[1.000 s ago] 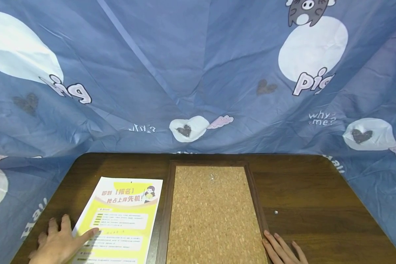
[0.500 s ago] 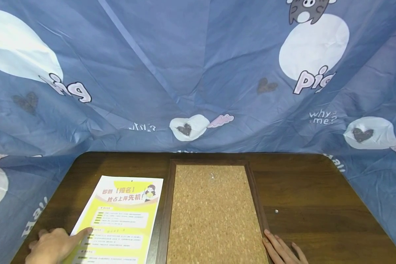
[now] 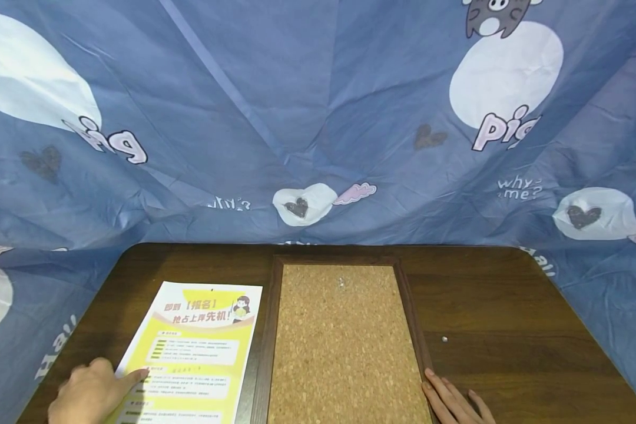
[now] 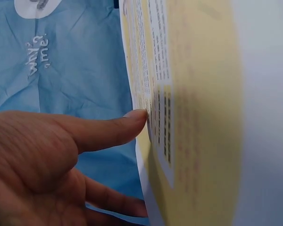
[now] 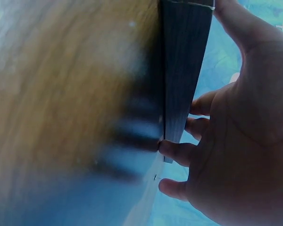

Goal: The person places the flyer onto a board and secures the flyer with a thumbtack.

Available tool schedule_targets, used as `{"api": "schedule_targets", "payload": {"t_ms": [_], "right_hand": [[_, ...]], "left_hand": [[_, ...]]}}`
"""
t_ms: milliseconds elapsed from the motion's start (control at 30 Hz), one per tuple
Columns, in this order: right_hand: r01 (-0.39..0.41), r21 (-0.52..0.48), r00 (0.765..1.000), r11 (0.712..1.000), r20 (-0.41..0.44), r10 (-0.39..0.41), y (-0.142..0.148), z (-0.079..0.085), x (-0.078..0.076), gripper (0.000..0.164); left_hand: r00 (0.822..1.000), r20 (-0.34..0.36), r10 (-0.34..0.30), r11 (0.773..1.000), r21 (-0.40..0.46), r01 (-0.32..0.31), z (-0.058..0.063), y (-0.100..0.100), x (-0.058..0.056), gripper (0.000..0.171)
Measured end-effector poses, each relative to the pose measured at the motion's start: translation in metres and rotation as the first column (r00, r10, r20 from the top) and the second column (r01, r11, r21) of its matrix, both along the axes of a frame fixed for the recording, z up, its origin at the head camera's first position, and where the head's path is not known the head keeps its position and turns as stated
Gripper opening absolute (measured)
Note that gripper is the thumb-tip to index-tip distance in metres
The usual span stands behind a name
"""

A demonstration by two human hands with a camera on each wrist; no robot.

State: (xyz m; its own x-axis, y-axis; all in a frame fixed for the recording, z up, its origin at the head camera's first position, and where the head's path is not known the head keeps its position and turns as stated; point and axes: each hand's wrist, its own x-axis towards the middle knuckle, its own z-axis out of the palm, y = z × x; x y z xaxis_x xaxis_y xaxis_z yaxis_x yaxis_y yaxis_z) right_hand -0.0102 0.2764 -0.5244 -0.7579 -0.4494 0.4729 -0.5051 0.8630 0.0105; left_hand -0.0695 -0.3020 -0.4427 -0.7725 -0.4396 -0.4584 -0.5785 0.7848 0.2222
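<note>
In the head view a printed yellow-and-white poster (image 3: 191, 347) lies left of a cork board (image 3: 344, 347) with a dark wooden frame. My left hand (image 3: 89, 391) is at the poster's left edge, thumb on its printed face and fingers bent in. The left wrist view shows the thumb (image 4: 108, 132) touching the print, while the other fingertips meet the sheet's edge, partly hidden. My right hand (image 3: 456, 403) rests with nearly straight fingers against the frame's right side. A small clear pin-like piece (image 3: 341, 283) sits near the top of the cork.
The brown table (image 3: 509, 312) has rounded far corners. A tiny whitish piece (image 3: 444, 339) lies on it to the right of the board. Blue patterned fabric (image 3: 318, 118) hangs behind and on both sides.
The left hand's spread fingers have drawn in and bent at the poster's left edge, with the thumb still on the sheet. The right hand and the cork board stay in place.
</note>
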Motion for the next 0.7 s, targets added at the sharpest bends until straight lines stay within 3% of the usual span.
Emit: {"api": "schedule_targets", "payload": {"t_ms": [433,700], "right_hand": [[0.006,0.015,1.0,1.0,0.008,-0.006,0.0002,-0.0002,-0.0003,0.071],[0.006,0.004,1.0,1.0,-0.017,-0.006,-0.0005,-0.0029,-0.0016,0.071]], "left_hand": [[0.996,-0.013,-0.084,0.996,0.021,0.084,-0.0003,0.0024,-0.0032,0.062],[0.983,-0.1,-0.156,0.987,0.015,0.159,0.0003,-0.0022,0.0011,0.06]]}}
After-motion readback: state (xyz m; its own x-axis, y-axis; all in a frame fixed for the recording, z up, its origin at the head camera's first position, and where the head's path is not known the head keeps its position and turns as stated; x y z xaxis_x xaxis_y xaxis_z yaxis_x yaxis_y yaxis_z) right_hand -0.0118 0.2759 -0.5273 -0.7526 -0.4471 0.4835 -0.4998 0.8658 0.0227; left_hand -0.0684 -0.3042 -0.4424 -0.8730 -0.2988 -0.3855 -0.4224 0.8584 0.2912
